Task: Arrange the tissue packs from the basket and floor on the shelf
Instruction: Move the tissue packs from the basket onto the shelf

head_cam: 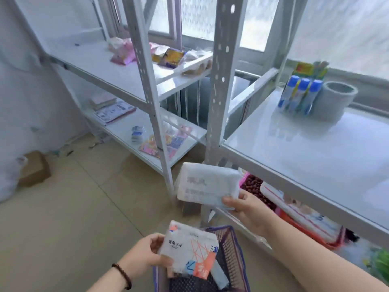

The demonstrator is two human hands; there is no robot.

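Both hands are closed on tissue packs. From the head camera, the left hand [147, 256], with a dark bead bracelet [123, 276] on its wrist, grips a printed tissue pack [189, 249] with orange and blue markings by its left edge, thumb on top and fingers beneath, holding it just above the purple mesh basket [231, 249]. Another pale pack [219, 276] lies inside the basket, just right of and below that hand's pack. The right hand [248, 211], further forward and to the right, pinches a plain white tissue pack [207, 184] at its lower right corner, the pack held up in the air in front of the grey shelf upright [221, 81]. Directly right of this hand, the white shelf board [315, 154] stretches away, carrying three blue-capped tubes [299, 95] and a grey tape roll [334, 100] at its far end. Below that board, beside the right forearm, sit red and pink trays [311, 234] holding packaged goods. Beyond the left hand, tan floor tiles [73, 207] lead to a second shelf unit [126, 70] with assorted packets.
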